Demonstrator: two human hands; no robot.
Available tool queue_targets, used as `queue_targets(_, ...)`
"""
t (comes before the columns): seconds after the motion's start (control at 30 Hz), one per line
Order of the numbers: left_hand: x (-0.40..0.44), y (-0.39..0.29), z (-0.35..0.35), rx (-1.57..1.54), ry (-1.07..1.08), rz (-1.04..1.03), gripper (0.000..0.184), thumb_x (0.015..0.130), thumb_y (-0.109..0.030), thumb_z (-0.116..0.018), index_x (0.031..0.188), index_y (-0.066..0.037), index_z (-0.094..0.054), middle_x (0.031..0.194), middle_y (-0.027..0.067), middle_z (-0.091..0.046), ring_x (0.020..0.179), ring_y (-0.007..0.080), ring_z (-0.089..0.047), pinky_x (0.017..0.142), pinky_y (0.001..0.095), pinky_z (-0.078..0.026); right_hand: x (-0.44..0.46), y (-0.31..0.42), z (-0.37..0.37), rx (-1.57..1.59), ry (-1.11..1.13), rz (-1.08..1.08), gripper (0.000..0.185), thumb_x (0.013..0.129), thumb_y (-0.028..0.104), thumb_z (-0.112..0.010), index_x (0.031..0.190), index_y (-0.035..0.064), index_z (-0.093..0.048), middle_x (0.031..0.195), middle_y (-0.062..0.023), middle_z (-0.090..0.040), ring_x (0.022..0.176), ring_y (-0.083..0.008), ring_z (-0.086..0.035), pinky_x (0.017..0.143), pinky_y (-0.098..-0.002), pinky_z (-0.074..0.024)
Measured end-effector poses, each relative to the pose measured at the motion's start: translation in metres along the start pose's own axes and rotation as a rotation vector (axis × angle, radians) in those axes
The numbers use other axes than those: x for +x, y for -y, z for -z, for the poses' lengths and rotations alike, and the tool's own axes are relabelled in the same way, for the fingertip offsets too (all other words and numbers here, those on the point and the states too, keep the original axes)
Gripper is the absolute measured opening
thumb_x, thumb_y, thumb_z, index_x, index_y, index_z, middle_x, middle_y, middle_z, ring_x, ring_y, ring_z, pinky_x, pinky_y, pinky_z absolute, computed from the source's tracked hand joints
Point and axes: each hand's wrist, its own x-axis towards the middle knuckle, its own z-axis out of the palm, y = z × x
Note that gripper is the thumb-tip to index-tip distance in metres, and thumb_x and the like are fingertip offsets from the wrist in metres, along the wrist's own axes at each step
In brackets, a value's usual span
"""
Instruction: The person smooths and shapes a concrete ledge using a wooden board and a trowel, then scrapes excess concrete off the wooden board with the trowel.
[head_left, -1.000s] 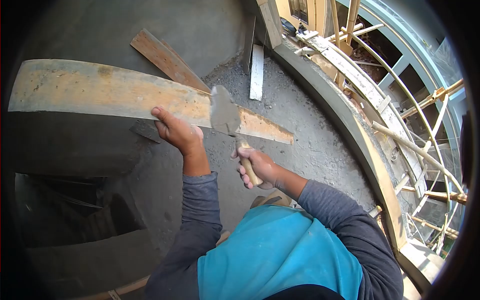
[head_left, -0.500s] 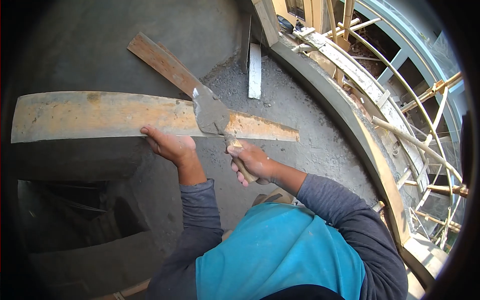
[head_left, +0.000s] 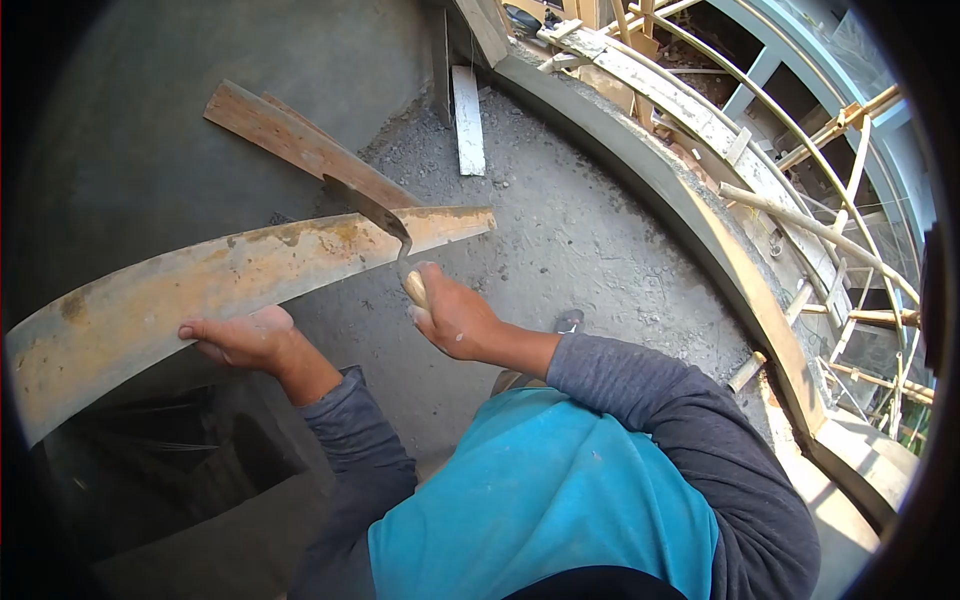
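A long, pale, curved wooden board (head_left: 190,270) stretches across the left side, stained with cement along its upper edge. My left hand (head_left: 240,338) grips its near edge, thumb on top and the other fingers mostly hidden underneath. In my right hand (head_left: 460,315) is a trowel (head_left: 372,212), held by its wooden handle with the fingers wrapped round. Its blade is seen nearly edge-on over the board's narrower end; I cannot tell whether it touches. Behind the board lies a brown wooden plank (head_left: 300,140), tilted, its lower end by the board.
A white strip of wood (head_left: 468,120) lies on the rough cement floor (head_left: 580,250). A curved low wall (head_left: 640,165) runs down the right, with bamboo scaffolding (head_left: 790,205) beyond it. A dark opening (head_left: 190,430) gapes below the board at left.
The board has shifted left and tilted, its left end now lower. My left hand moved with it. The trowel moved left and turned from blade-face-up, with mortar showing, to nearly edge-on.
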Motion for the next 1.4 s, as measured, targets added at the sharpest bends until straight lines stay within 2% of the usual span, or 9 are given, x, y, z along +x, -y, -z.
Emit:
queue_targets(0.23, 0.086, -0.061, 0.043, -0.184, 0.002, 0.053, 0.070, 0.096, -0.048, -0.045, 0.143, -0.001, -0.026, 0.149, 0.0164, -0.028, 0.136, 0.0329, -0.029, 0.115, 0.0471, -0.018, 0.021, -0.060, -0.005, -0.091, -0.132, -0.196, 0.041, 0.082, 0.014, -0.058, 0.117, 0.0014, -0.040, 0.110, -0.0251, -0.055, 0.101, -0.0429, -0.055, 0.085, -0.0500, -0.0440)
queue_targets(0.37, 0.138, -0.112, 0.082, -0.232, 0.050, 0.015, 0.065, 0.095, -0.043, -0.049, 0.142, -0.003, -0.031, 0.149, 0.0136, -0.030, 0.136, 0.0323, -0.028, 0.115, 0.0491, -0.016, 0.069, -0.101, 0.014, -0.164, -0.457, 0.256, 0.045, 0.083, 0.027, -0.066, 0.114, 0.0010, -0.044, 0.113, -0.0255, -0.054, 0.107, -0.0418, -0.052, 0.086, -0.0477, -0.0434)
queue_targets(0.6, 0.172, -0.152, 0.119, -0.181, 0.073, -0.099, 0.073, 0.089, -0.049, -0.056, 0.140, -0.002, -0.035, 0.147, 0.0161, -0.034, 0.134, 0.0358, -0.029, 0.113, 0.0532, -0.017, 0.072, -0.022, 0.071, -0.037, -0.199, 0.268, 0.048, 0.081, 0.036, -0.070, 0.105, 0.0044, -0.043, 0.090, -0.0210, -0.060, 0.087, -0.0389, -0.060, 0.075, -0.0463, -0.0449)
queue_targets(0.77, 0.027, -0.071, 0.108, -0.367, 0.275, -0.043, 0.116, 0.067, -0.089, -0.039, 0.144, -0.004, -0.026, 0.138, 0.0228, -0.041, 0.127, 0.0400, -0.040, 0.110, 0.0534, -0.026, 0.037, -0.004, 0.077, 0.133, -0.251, 0.325, 0.049, 0.080, 0.032, -0.073, 0.106, 0.0042, -0.043, 0.088, -0.0216, -0.060, 0.085, -0.0425, -0.058, 0.074, -0.0454, -0.0455)
queue_targets(0.83, -0.064, -0.036, 0.079, -0.378, 0.427, 0.242, 0.106, 0.071, -0.084, -0.042, 0.143, -0.007, -0.030, 0.134, 0.0188, -0.046, 0.129, 0.0347, -0.041, 0.108, 0.0509, -0.031, 0.022, -0.002, 0.074, 0.084, -0.230, 0.306, 0.051, 0.079, 0.032, -0.073, 0.109, 0.0038, -0.043, 0.090, -0.0226, -0.060, 0.087, -0.0432, -0.058, 0.074, -0.0458, -0.0455)
queue_targets(0.9, -0.103, -0.043, 0.051, -0.342, 0.181, 0.446, 0.091, 0.078, -0.075, -0.048, 0.139, -0.009, -0.036, 0.133, 0.0130, -0.048, 0.125, 0.0294, -0.045, 0.108, 0.0485, -0.032, 0.006, -0.005, 0.076, 0.056, -0.220, 0.276, 0.052, 0.080, 0.031, -0.073, 0.113, 0.0045, -0.043, 0.092, -0.0234, -0.060, 0.089, -0.0445, -0.058, 0.075, -0.0466, -0.0457)
queue_targets(0.97, -0.104, -0.043, 0.045, -0.315, 0.103, 0.378, 0.089, 0.080, -0.072, -0.050, 0.140, -0.009, -0.033, 0.136, 0.0112, -0.044, 0.126, 0.0273, -0.042, 0.109, 0.0470, -0.031, -0.002, -0.012, 0.078, -0.019, -0.351, 0.390, 0.051, 0.082, 0.032, -0.071, 0.116, 0.0065, -0.043, 0.093, -0.0231, -0.061, 0.090, -0.0448, -0.058, 0.076, -0.0469, -0.0463)
queue_targets(1.23, -0.120, -0.040, 0.051, -0.263, 0.016, 0.233, 0.089, 0.084, -0.066, -0.051, 0.145, -0.007, -0.023, 0.146, 0.0102, -0.030, 0.132, 0.0245, -0.033, 0.111, 0.0430, -0.028, -0.078, -0.094, 0.127, -0.728, -0.187, -0.132, 0.048, 0.089, 0.023, -0.052, 0.133, 0.0094, -0.041, 0.100, -0.0162, -0.057, 0.089, -0.0357, -0.059, 0.069, -0.0466, -0.0499)
queue_targets(1.4, -0.160, -0.005, 0.043, -0.244, -0.088, 0.330, 0.087, 0.088, -0.058, -0.053, 0.141, 0.003, -0.024, 0.144, 0.0157, -0.032, 0.131, 0.0255, -0.035, 0.109, 0.0402, -0.029, -0.090, -0.037, 0.104, -0.704, -0.045, 0.026, 0.047, 0.090, 0.017, -0.049, 0.136, 0.0096, -0.040, 0.095, -0.0145, -0.055, 0.086, -0.0343, -0.058, 0.068, -0.0468, -0.0499)
